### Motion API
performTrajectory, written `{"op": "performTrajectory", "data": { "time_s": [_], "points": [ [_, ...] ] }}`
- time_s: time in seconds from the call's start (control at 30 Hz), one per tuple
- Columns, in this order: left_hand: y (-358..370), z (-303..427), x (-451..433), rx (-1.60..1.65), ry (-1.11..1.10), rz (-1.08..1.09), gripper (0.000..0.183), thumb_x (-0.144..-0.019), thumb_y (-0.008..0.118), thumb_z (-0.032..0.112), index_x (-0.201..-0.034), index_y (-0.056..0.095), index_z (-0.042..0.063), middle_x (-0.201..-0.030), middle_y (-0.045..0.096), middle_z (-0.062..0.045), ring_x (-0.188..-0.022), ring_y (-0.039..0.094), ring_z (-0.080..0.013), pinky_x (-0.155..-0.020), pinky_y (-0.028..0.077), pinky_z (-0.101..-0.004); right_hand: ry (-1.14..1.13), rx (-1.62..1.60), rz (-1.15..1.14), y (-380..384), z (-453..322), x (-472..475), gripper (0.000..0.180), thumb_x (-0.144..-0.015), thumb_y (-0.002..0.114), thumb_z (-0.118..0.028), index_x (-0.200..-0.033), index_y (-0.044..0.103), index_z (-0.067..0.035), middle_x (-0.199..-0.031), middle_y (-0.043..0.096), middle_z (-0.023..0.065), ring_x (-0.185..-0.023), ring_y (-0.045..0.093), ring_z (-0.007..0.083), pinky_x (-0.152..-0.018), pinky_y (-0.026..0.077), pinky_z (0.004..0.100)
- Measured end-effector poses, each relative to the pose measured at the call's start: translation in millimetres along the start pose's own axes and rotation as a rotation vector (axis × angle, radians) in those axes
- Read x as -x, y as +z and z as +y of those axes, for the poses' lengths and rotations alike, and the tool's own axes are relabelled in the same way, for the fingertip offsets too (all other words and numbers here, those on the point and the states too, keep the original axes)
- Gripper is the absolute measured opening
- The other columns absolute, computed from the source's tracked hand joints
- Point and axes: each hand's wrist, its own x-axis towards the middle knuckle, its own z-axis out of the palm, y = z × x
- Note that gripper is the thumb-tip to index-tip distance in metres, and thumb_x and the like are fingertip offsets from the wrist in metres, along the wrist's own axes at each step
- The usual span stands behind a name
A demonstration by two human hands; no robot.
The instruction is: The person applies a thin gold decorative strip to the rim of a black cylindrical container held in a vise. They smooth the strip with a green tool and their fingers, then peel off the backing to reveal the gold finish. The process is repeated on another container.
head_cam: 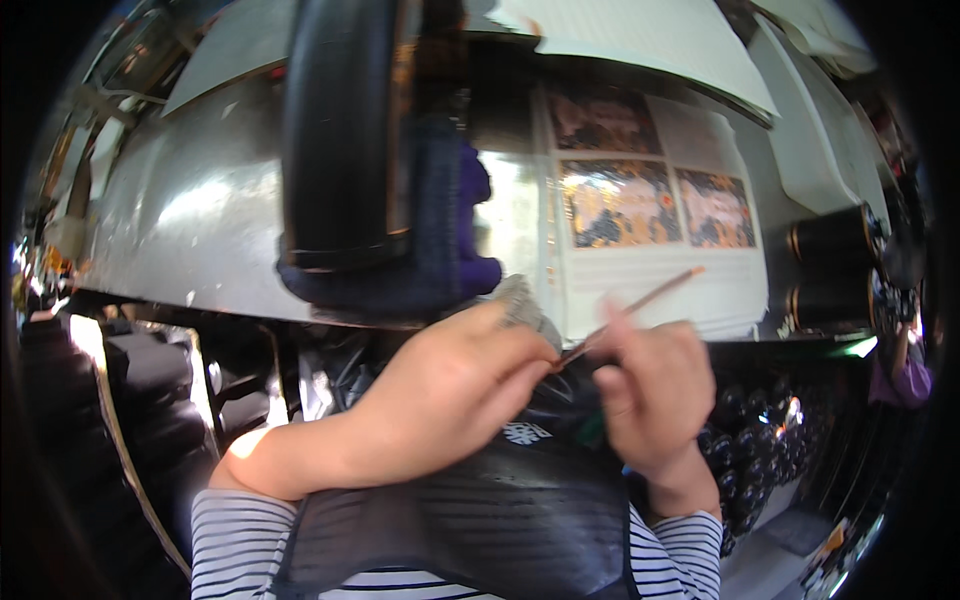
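My left hand [457,367] pinches the lower end of a thin brown stick [660,291], perhaps a slim brush, and has a crumpled grey cloth [521,300] at its fingers. My right hand [656,382] is blurred by motion. Its forefinger meets the stick while the thumb is apart from it, so its grip is unclear. Beyond my left hand, a glossy black cylinder [341,135] with a gold-coloured edge lies on a dark blue padded cloth support [435,195]. A white sheet with printed gold-and-black pictures [622,202] lies beyond my right hand.
A shiny metal tabletop [202,180] extends left. Two black cylinders with gold rims [832,270] stand at the table's right. White sheets [645,45] lie at the back. Several dark glossy round objects [757,427] sit low right. Another person's purple garment [896,379] shows far right.
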Motion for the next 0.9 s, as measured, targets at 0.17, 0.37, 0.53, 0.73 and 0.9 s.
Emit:
{"op": "performTrajectory", "data": {
  "time_s": [0.17,0.37,0.53,0.73,0.9],
  "points": [
    [-27,20,18,-0.428,0.087,0.192,0.021,-0.067,0.066,0.0,-0.087,0.063,0.007,-0.091,0.053,-0.013,-0.085,0.051,-0.0294,-0.076,0.043,-0.0371,0.248,-0.431,-0.299,5,-15,-40,0.028,-0.075,0.07,-0.008,-0.102,0.065,-0.002,-0.08,0.065,0.0063,-0.062,0.054,0.017,-0.055,0.044,0.0269],
    [-67,17,48,-0.079,-0.131,0.266,0.008,-0.074,0.069,0.005,-0.08,0.063,0.004,-0.074,0.058,-0.009,-0.071,0.054,-0.0251,-0.072,0.043,-0.0333,0.227,-0.617,-0.308,20,-35,-79,0.011,-0.071,0.075,-0.007,-0.079,0.067,-0.004,-0.068,0.062,0.0024,-0.061,0.052,0.0128,-0.053,0.042,0.0236],
    [-80,-11,46,-0.408,-0.023,0.54,0.007,-0.07,0.068,0.0,-0.074,0.063,0.002,-0.075,0.06,-0.006,-0.075,0.055,-0.0187,-0.068,0.043,-0.029,0.365,-0.735,-0.317,41,-37,-93,0.01,-0.072,0.075,-0.007,-0.077,0.067,-0.003,-0.069,0.061,0.0015,-0.061,0.05,0.0079,-0.053,0.04,0.0205],
    [-79,-34,41,-0.251,-0.092,0.708,0.018,-0.063,0.072,-0.003,-0.075,0.061,0.004,-0.084,0.058,-0.007,-0.08,0.054,-0.0215,-0.074,0.044,-0.0309,0.506,-0.843,-0.298,55,-34,-100,0.01,-0.075,0.072,-0.005,-0.077,0.063,-0.002,-0.07,0.057,-0.0004,-0.063,0.048,0.0042,-0.056,0.037,0.0179],
    [-83,-40,37,-0.237,-0.051,0.67,0.019,-0.066,0.071,-0.006,-0.076,0.058,0.002,-0.08,0.056,-0.006,-0.073,0.054,-0.0163,-0.072,0.043,-0.0271,0.551,-0.846,-0.298,59,-31,-101,0.011,-0.076,0.072,-0.004,-0.077,0.062,-0.001,-0.07,0.056,-0.0016,-0.062,0.047,0.0034,-0.057,0.036,0.0176]
  ]
}}
